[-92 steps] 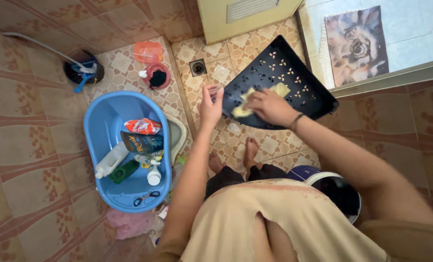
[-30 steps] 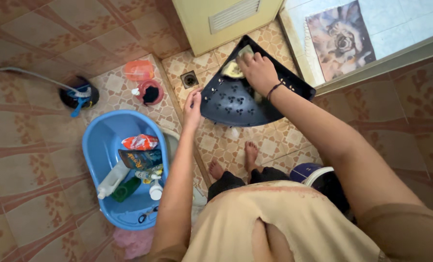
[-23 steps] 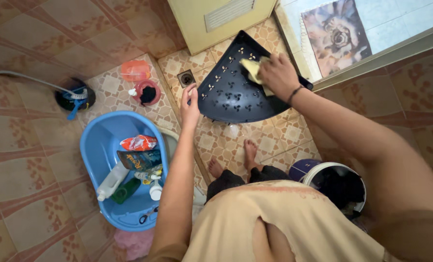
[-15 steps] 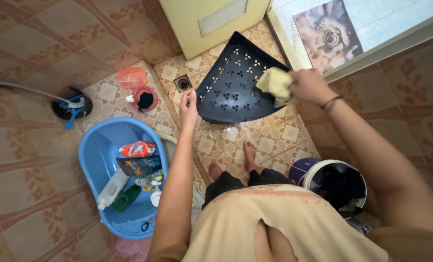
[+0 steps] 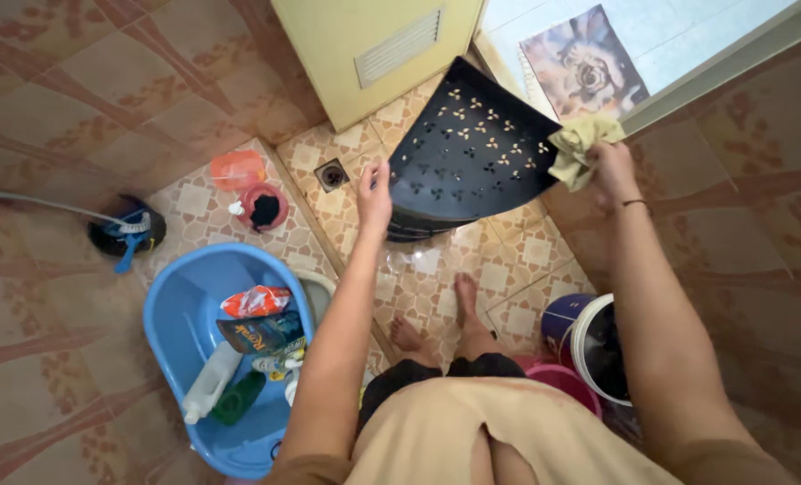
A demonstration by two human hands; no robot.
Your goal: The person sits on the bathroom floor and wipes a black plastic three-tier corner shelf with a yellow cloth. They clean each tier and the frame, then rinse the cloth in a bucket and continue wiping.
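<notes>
So the main thing here is a black plastic quarter-round corner shelf (image 5: 472, 157), flat and matte, punched all over with little flower-shaped cutouts. It's held up off the patterned beige floor tiles (image 5: 508, 260), tilted, with its pointed corner aimed away toward the pale yellow door with the vent grille (image 5: 373, 45) and its curved edge facing back at the person's bare feet (image 5: 436, 314).

The left hand (image 5: 374, 187) has its fingers curled around the shelf's left edge. The right hand (image 5: 611, 166) is closed around a crumpled pale yellow cloth (image 5: 578, 144), soft and bunched up, right at the shelf's right corner.

Further out: a small square floor drain (image 5: 332, 174) just left of the shelf, an oval blue plastic tub (image 5: 180, 314) full of bottles and packets, and a white-rimmed bucket (image 5: 589, 346) by the right arm.
</notes>
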